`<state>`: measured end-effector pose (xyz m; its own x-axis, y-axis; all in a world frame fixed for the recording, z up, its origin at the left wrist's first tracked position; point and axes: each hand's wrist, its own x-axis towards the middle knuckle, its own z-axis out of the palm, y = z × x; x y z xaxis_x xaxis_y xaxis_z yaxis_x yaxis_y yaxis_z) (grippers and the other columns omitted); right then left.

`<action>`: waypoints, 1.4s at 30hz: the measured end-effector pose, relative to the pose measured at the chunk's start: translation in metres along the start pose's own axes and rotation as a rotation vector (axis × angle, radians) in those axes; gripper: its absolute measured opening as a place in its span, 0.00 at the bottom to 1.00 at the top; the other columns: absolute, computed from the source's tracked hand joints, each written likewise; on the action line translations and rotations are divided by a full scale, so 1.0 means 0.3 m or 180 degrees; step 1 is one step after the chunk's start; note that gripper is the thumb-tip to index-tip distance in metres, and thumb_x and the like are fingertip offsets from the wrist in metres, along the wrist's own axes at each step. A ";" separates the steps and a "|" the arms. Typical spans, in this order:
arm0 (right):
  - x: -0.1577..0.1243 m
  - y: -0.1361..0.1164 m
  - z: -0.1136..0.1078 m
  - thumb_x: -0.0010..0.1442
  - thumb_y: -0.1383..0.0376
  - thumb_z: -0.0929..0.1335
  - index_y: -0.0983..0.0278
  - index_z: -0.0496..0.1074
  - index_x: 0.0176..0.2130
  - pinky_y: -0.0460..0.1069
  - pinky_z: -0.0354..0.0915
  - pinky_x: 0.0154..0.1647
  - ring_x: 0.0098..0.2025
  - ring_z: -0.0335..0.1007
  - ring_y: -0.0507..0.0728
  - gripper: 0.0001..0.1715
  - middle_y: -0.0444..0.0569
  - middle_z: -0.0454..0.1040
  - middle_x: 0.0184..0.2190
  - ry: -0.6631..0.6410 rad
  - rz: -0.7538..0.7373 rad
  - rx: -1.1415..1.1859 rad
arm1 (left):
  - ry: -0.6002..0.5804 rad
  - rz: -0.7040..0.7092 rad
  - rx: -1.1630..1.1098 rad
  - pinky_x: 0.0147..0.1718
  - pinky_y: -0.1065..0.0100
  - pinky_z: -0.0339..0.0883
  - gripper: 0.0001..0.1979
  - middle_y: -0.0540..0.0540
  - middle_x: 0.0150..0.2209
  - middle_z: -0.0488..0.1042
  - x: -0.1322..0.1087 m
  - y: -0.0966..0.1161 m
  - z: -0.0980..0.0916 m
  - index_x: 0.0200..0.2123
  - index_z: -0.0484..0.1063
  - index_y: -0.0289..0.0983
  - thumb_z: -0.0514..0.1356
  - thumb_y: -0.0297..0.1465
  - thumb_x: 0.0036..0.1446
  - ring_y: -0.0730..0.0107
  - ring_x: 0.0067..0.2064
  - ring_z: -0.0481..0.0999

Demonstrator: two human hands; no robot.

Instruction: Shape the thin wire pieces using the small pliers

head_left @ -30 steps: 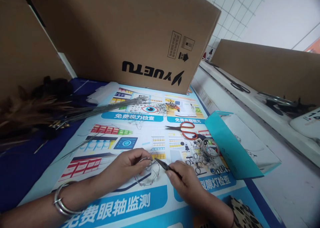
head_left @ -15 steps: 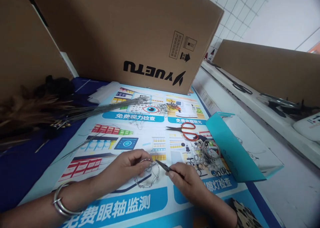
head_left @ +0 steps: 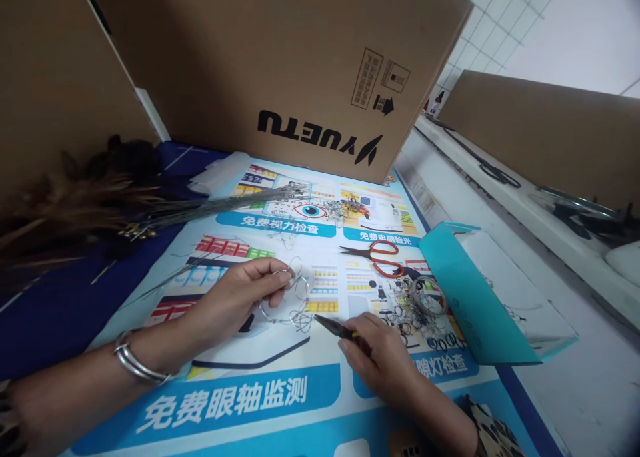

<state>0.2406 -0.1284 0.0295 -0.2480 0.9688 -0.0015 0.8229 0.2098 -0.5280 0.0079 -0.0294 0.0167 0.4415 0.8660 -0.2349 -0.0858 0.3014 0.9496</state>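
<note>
Thumb and fingers of my left hand (head_left: 260, 280) pinch a thin wire ring (head_left: 306, 295) at its upper left; small wire loops hang along the ring. My right hand (head_left: 375, 350) is wrapped round dark pliers (head_left: 330, 325), whose tips point left, close to the ring's lower right side. Whether the tips touch the wire is too fine to tell. Beyond my right hand lie a tangle of wire pieces and rings (head_left: 413, 310) and red-handled scissors (head_left: 383, 257).
A large cardboard box (head_left: 300, 63) stands at the back. An open teal box (head_left: 475, 297) is on the right. Long wires (head_left: 240, 202) and brown feathery stems (head_left: 75, 210) lie at the left. Another wire heap (head_left: 340, 210) sits near the cardboard box. A shelf edge (head_left: 500, 197) runs along the right.
My left hand has raised the wire ring and turned it, away from the pliers' tips. My right hand stays closed on the pliers. The whole view has shifted slightly.
</note>
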 end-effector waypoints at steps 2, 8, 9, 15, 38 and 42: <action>-0.002 -0.007 0.002 0.59 0.63 0.63 0.63 0.68 0.38 0.46 0.56 0.32 0.35 0.63 0.54 0.08 0.48 0.67 0.35 -0.0061 -0.0094 -0.0393 | 0.0080 -0.0014 -0.0056 0.20 0.75 0.49 0.09 0.54 0.19 0.66 0.005 0.001 -0.002 0.30 0.68 0.36 0.59 0.37 0.54 0.77 0.21 0.59; 0.003 -0.035 0.003 0.60 0.62 0.62 0.64 0.68 0.38 0.50 0.57 0.37 0.39 0.61 0.57 0.09 0.52 0.66 0.35 -0.0195 -0.0421 -0.1189 | 0.0235 0.0064 -0.0085 0.20 0.74 0.50 0.10 0.53 0.19 0.65 0.013 -0.008 -0.006 0.31 0.68 0.36 0.59 0.38 0.53 0.76 0.21 0.60; 0.005 -0.039 0.005 0.60 0.62 0.62 0.64 0.67 0.38 0.51 0.56 0.37 0.39 0.61 0.58 0.09 0.52 0.66 0.35 -0.0197 -0.0476 -0.1280 | 0.0240 0.0061 -0.0071 0.20 0.74 0.50 0.10 0.53 0.19 0.65 0.013 -0.010 -0.008 0.31 0.68 0.36 0.59 0.38 0.53 0.76 0.21 0.60; 0.018 -0.058 0.014 0.61 0.62 0.61 0.64 0.67 0.36 0.52 0.55 0.34 0.37 0.59 0.59 0.09 0.52 0.66 0.34 -0.0135 -0.0704 -0.1660 | 0.0255 0.0090 -0.0002 0.20 0.75 0.51 0.11 0.53 0.19 0.65 0.018 -0.019 -0.011 0.31 0.69 0.36 0.60 0.39 0.52 0.76 0.21 0.61; 0.017 -0.032 0.016 0.61 0.64 0.62 0.65 0.69 0.35 0.50 0.57 0.37 0.38 0.61 0.57 0.08 0.51 0.69 0.32 -0.0019 -0.0581 -0.1182 | 0.0173 0.0195 0.0182 0.20 0.75 0.51 0.11 0.54 0.19 0.65 0.018 -0.025 -0.006 0.30 0.68 0.36 0.59 0.39 0.53 0.77 0.21 0.60; 0.013 -0.026 -0.021 0.60 0.65 0.63 0.64 0.68 0.34 0.46 0.57 0.33 0.34 0.63 0.53 0.06 0.46 0.68 0.29 -0.0155 -0.0237 -0.0276 | 0.0143 0.0223 0.0225 0.20 0.75 0.51 0.11 0.53 0.19 0.64 0.018 -0.026 -0.003 0.30 0.69 0.36 0.59 0.39 0.53 0.77 0.22 0.60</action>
<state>0.2364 -0.1256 0.0389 -0.3328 0.9430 -0.0073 0.8420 0.2936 -0.4526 0.0100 -0.0267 0.0079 0.3960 0.9014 -0.1750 -0.0511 0.2120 0.9759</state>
